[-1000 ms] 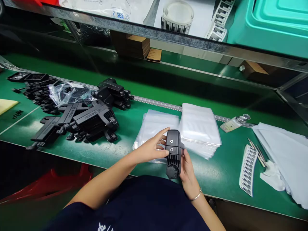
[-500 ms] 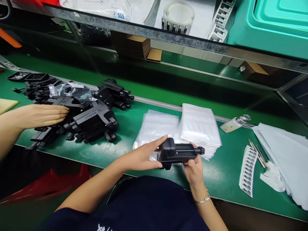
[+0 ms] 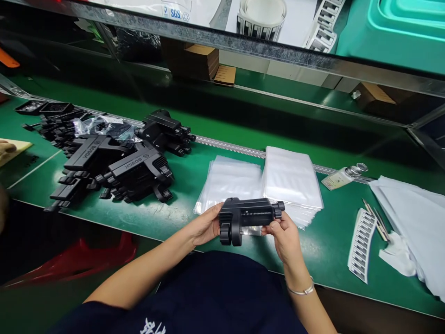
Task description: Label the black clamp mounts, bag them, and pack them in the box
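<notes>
Above the front of the bench I hold a black plastic bracket with knobs at one end and a clamp-like part at the other. My left hand grips the clamp end; its fingertips are partly hidden behind it. At the knobbed end, my right hand pinches the bracket between thumb and fingers. Just behind it lie a stack of clear plastic bags and a taller stack of clear bags. Similar black brackets, marked BOSCH, are piled to the left.
A small bottle, a label strip, tweezers-like tools and white sheets lie right. A metal-edged shelf crosses above, carrying a label roll and teal tray. A co-worker's hand shows far left.
The bracket has been turned over in my hands, so its ribbed side and clamp now show. The co-worker's hand has left the bracket pile and moved to the far left.
</notes>
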The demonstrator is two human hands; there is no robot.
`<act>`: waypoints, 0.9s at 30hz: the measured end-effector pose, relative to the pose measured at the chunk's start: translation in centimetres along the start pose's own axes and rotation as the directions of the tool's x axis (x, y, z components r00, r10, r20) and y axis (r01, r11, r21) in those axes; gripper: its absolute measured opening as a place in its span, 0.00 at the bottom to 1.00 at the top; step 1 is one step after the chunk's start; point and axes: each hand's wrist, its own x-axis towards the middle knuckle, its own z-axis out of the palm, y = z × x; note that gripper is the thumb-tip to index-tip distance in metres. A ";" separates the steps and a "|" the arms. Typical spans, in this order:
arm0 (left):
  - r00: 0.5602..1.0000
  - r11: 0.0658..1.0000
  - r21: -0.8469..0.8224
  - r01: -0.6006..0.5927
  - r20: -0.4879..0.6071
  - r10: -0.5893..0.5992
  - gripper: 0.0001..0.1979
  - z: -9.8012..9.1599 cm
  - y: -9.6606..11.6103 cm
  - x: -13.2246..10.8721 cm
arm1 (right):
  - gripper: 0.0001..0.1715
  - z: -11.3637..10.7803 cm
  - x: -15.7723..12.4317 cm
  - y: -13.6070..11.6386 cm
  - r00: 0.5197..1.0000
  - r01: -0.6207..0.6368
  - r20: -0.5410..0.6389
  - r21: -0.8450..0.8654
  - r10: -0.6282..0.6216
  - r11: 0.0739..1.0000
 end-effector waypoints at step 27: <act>0.925 0.888 0.459 0.026 -0.348 0.153 0.24 -2.3 2.6 3.0 | 0.21 -9.0 -2.3 -3.8 0.929 0.040 -0.201 -0.781 -0.311 0.623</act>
